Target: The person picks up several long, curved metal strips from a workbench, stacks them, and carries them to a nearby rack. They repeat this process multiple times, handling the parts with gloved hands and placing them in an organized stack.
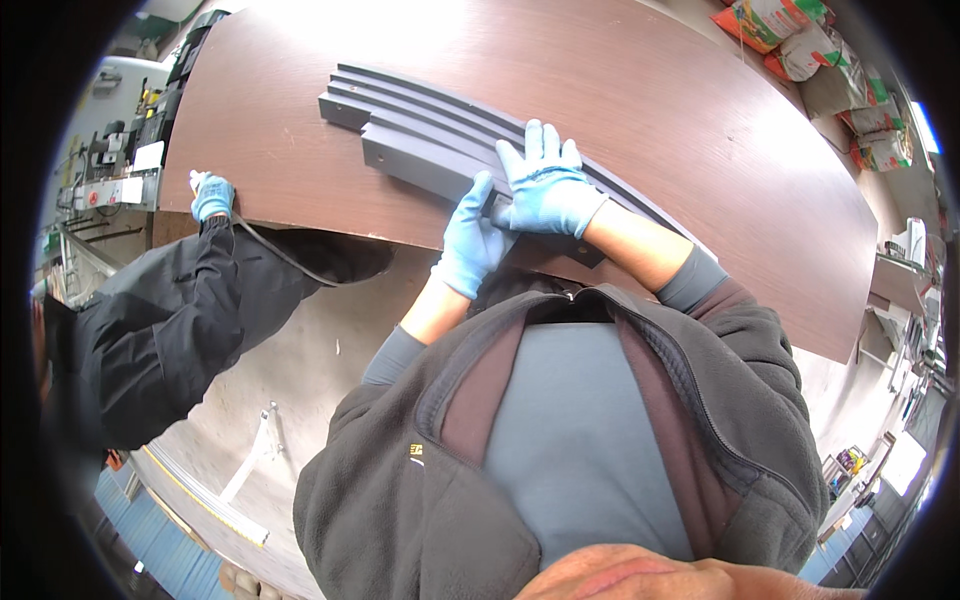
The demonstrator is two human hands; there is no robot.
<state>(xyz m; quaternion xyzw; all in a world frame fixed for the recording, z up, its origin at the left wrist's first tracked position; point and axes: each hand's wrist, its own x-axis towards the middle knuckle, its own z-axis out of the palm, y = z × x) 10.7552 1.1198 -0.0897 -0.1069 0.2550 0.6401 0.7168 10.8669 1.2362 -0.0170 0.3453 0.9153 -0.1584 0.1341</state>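
Note:
Several long dark grey profiles (420,160), with small holes near their ends, lie side by side on the brown table (700,120). Both my hands wear light blue gloves. My right hand (552,192) rests flat across the top of the profiles, its fingers spread. At the near edge, my left hand (472,240) is closed around the side of the nearest profile, thumb up; its fingertips are partly hidden. The two hands are close together, the right partly beyond the left.
A co-worker in dark clothes (150,330) stands to my left, a gloved hand (211,196) at the table's edge holding a small white thing. A grey cable (270,245) hangs near it. Printed sacks (830,75) are piled beyond the far right. A white metal stand (262,445) is on the floor.

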